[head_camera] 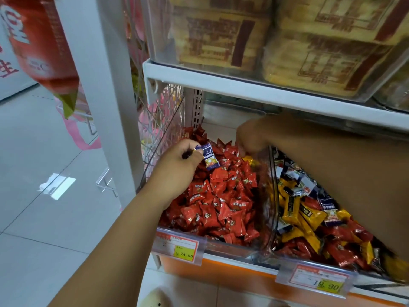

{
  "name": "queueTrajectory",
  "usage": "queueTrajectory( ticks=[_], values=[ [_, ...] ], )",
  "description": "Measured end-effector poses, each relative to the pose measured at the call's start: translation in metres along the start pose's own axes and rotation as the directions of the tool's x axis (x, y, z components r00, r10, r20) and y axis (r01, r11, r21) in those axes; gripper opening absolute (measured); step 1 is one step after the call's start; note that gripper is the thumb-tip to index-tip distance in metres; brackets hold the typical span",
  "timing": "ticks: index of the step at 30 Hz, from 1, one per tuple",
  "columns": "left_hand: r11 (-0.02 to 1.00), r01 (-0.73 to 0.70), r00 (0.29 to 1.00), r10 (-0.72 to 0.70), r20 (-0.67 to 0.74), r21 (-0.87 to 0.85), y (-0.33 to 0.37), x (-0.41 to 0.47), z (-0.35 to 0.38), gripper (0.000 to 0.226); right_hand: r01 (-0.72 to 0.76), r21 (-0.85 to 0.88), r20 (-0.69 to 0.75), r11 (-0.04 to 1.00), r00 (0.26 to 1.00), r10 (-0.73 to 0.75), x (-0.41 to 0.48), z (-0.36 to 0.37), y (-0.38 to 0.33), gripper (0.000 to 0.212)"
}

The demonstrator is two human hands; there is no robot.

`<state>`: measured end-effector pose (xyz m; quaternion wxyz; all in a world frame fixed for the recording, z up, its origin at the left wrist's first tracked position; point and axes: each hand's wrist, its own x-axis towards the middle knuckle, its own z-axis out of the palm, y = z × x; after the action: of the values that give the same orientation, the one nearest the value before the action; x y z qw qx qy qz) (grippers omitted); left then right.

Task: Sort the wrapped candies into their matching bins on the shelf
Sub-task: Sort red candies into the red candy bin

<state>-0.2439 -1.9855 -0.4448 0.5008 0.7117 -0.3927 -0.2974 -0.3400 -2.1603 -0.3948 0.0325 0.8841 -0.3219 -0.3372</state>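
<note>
- The held candy [209, 158] has a dark blue wrapper with white print.
- The left bin's candies [221, 202] are red.
- The right bin's candies [309, 220] mix yellow, red and navy.

Soft, even indoor light, a bright glare patch on the floor tiles [58, 184], upper shelf packs [287, 41] blurred, edges bent.

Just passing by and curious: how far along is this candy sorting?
Done: the left bin holds almost only red candies. In hand: the left hand pinches a blue candy above it, and the right hand reaches into its back, beside a yellow candy. Left: the right bin is a jumble of yellow, red and blue wrappers.
</note>
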Motion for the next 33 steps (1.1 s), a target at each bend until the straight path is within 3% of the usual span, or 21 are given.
queueTrajectory(
  ticks=[3, 6, 11, 16, 18, 21, 24, 27, 30, 33],
  values=[
    [1.0, -0.002, 1.0, 0.002, 0.009, 0.01, -0.002, 0.0, 0.0, 0.017, -0.076, -0.028, 0.123, 0.997, 0.989, 0.079, 0.028, 0.008, -0.002, 0.053],
    [0.999, -0.025, 1.0, 0.025, 0.015, 0.038, -0.004, 0.001, 0.0, 0.018, -0.07, -0.02, 0.132, 0.997, 0.989, 0.072, 0.032, 0.017, -0.003, 0.051],
    [0.998, -0.061, 0.998, 0.061, -0.024, -0.005, -0.005, 0.001, -0.002, 0.018, 0.045, 0.178, -0.084, 0.983, 0.996, -0.03, 0.004, 0.006, -0.005, 0.044],
    [0.999, -0.015, 1.0, 0.015, 0.004, -0.043, -0.002, -0.002, -0.004, 0.019, 0.2, 0.331, -0.308, 0.922, 0.947, -0.095, -0.025, -0.001, 0.012, 0.024],
    [0.996, 0.009, 1.0, -0.009, 0.006, -0.085, 0.0, -0.004, -0.004, 0.02, 0.257, 0.44, -0.351, 0.86, 0.931, -0.098, -0.033, 0.001, 0.013, 0.022],
    [0.994, 0.04, 0.999, -0.041, -0.006, -0.106, 0.002, -0.006, -0.005, 0.021, 0.329, 0.683, -0.351, 0.652, 0.931, -0.102, -0.043, 0.004, 0.016, 0.026],
    [0.992, 0.045, 0.999, -0.046, -0.009, -0.114, 0.003, -0.007, -0.005, 0.023, 0.383, 0.765, -0.404, 0.518, 0.911, -0.078, -0.055, 0.007, 0.021, 0.028],
    [0.992, 0.033, 0.998, -0.039, -0.043, -0.124, 0.003, -0.005, -0.006, 0.025, 0.42, 0.814, -0.477, 0.402, 0.877, 0.05, -0.074, 0.016, 0.028, 0.024],
    [0.985, 0.018, 0.999, -0.024, -0.032, -0.171, 0.006, -0.006, -0.001, 0.024, 0.384, 0.858, -0.46, 0.343, 0.871, 0.176, -0.096, 0.035, 0.041, 0.019],
    [0.963, 0.023, 0.999, -0.015, 0.033, -0.267, 0.016, -0.012, 0.015, 0.026, 0.269, 0.891, -0.39, 0.366, 0.867, 0.31, -0.124, 0.059, 0.051, 0.02]
  ],
)
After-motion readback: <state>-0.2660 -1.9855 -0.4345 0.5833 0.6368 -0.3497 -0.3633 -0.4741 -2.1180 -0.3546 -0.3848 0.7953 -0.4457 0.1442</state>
